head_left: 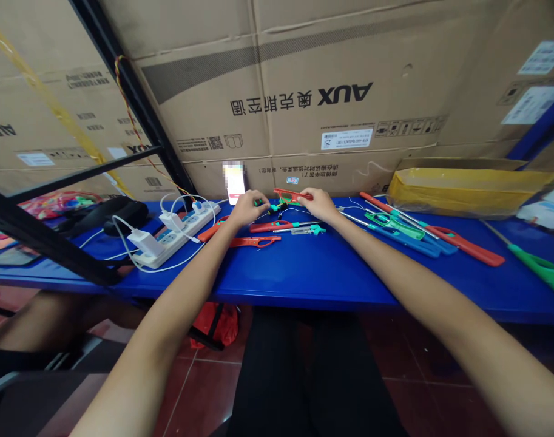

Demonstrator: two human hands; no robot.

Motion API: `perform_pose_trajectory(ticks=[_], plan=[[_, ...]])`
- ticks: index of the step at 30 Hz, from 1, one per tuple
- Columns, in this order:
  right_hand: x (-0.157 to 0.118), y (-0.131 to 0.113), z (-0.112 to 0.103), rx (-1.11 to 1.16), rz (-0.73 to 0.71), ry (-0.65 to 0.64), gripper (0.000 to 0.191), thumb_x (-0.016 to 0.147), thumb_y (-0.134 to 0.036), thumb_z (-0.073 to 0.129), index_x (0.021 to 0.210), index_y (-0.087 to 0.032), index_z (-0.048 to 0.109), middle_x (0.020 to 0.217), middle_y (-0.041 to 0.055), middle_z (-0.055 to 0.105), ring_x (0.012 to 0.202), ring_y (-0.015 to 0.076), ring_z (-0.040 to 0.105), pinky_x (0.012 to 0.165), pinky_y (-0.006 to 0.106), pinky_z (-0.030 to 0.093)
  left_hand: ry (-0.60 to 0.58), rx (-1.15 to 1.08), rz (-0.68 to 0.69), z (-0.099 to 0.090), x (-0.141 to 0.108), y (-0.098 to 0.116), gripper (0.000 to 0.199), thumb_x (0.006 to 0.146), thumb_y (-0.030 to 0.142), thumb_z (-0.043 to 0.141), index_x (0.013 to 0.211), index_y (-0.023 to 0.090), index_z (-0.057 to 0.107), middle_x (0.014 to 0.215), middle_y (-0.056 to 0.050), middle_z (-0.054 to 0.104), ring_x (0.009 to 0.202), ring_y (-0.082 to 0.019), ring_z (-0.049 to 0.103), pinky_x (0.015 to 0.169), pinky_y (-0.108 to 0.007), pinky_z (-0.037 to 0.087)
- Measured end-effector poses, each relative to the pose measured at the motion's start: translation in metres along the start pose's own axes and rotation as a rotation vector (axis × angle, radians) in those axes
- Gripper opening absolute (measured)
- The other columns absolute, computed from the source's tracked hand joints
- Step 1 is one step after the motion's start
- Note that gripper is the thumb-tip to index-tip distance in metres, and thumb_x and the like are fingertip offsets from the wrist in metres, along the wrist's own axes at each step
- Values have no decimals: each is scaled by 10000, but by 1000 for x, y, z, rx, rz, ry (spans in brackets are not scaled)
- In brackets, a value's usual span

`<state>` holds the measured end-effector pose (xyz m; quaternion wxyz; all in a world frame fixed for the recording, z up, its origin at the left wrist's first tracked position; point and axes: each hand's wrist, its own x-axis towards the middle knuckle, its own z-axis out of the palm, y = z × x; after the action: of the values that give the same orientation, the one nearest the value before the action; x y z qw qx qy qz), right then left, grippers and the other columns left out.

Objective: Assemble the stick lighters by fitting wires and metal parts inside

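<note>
Two Hands and a Red Lighter Handle

In the head view, the right hand grips a red lighter handle with its fingers closed. The red handle is held over the blue surface, near the middle of its back edge. The left hand is close by. Its fingers are bent next to a little green and black part, but I cannot tell if they hold it.

Nearer the front edge lies another red handle. A small teal piece lies just past its right end.

Toward the right edge are blue lighters and a long red lighter. A green lighter lies by the front right corner. A yellow-wrapped package sits at the back edge, on the right.

On the left part is a white power strip with plugs in it. A lit phone stands at the back edge, by a big cardboard box.
</note>
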<state>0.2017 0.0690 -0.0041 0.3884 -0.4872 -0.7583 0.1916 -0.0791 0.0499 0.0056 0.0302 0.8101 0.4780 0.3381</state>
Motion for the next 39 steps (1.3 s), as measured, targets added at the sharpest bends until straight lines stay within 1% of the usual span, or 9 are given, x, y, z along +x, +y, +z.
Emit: perform_pose_trajectory(ticks=[3, 7, 13, 17, 22, 26, 29, 35, 39], plan=[[0, 3, 1, -32, 37, 0, 183, 986, -205, 672, 1110, -204, 806, 1115, 99, 846, 1018, 273, 759, 911, 378, 540, -25, -6, -61, -4, 0, -8, 118, 896, 212, 713, 846, 210, 820, 987, -93, 816, 929, -250, 719, 906, -410, 561], [-1, 2, 1, -74, 68, -29, 226, 981, -151, 652, 1151, -212, 789, 1148, 98, 843, 1057, 281, 762, 930, 378, 547, -69, -13, -50, -5, 0, -8, 183, 935, 267, 688, 850, 203, 837, 980, -90, 831, 950, -260, 737, 913, -404, 564], [-8, -4, -3, -267, -63, -53, 345, 1021, -137, 568, 1287, -205, 778, 1260, 123, 828, 1150, 310, 754, 1007, 421, 554, -32, 12, -44, 2, -1, -3, 258, 969, 302, 634, 865, 199, 847, 1004, -103, 838, 985, -280, 743, 968, -430, 567], [-15, -9, -4, -405, -119, -108, 384, 1051, -168, 529, 1340, -203, 780, 1217, 144, 837, 1110, 327, 762, 976, 439, 559, -80, 71, 8, 3, -2, 3, 262, 974, 331, 625, 893, 206, 841, 1031, -99, 837, 1010, -295, 733, 1003, -461, 564], [-18, -15, -6, -455, -106, -110, 376, 1068, -192, 557, 1357, -228, 795, 1149, 136, 847, 1079, 339, 773, 957, 428, 552, -185, 159, 146, 8, -1, 24, 246, 999, 332, 620, 932, 245, 840, 1036, -87, 838, 1046, -296, 725, 1066, -474, 539], [-17, -12, -8, -453, -132, -121, 323, 1049, -180, 618, 1301, -242, 811, 1165, 129, 850, 1099, 342, 768, 977, 420, 542, -267, 259, 146, 19, -1, 40, 207, 995, 371, 684, 928, 237, 828, 937, -85, 832, 977, -300, 734, 1008, -450, 557], [-16, -8, -7, -471, -151, -141, 281, 1033, -200, 656, 1262, -238, 815, 1165, 125, 853, 1086, 336, 766, 958, 409, 541, -245, 319, 116, 27, -1, 45, 154, 971, 289, 694, 1007, 223, 828, 976, -96, 836, 1011, -303, 749, 987, -425, 566], [-13, -1, -2, -474, -134, -157, 268, 1017, -248, 689, 1248, -230, 821, 1124, 120, 857, 1031, 321, 777, 901, 393, 547, -248, 255, 72, 25, -1, 40, 105, 949, 261, 711, 961, 215, 805, 974, -90, 839, 931, -285, 769, 894, -395, 574], [-12, 1, -1, -445, -103, -147, 314, 1008, -176, 650, 1268, -231, 817, 1128, 89, 868, 1046, 306, 791, 901, 382, 556, -223, 213, 45, 24, -1, 34, 128, 903, 171, 681, 949, 219, 790, 966, -70, 847, 892, -269, 782, 848, -370, 583]])
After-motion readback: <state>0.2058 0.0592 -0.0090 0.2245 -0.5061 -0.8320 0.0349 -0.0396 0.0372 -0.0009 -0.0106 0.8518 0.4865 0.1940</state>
